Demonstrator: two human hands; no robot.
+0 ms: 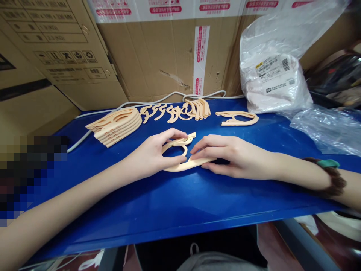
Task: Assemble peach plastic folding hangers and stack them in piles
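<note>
Head view: left hand (155,152) half-open in a C, thumb on the near arm and fingertips on the far arm of a cream plastic two-armed loop piece (180,167), gripping it. Right hand (235,156) loosely curled, its thumb and fingers closed around the near arm's free end. Piece sits at 3 o'clock from the left hand, 9 o'clock from the right. Long axis runs about 9 to 3, right end tipped slightly away, loop end to the left. Both hands touch it; left is nearer the loop, right nearer the free end. Around the piece, on the blue tabletop (141,203): stacked loop pieces (115,128) at 10, small hook parts (162,111) at 11, spare loop piece (251,119) at 2.
</note>
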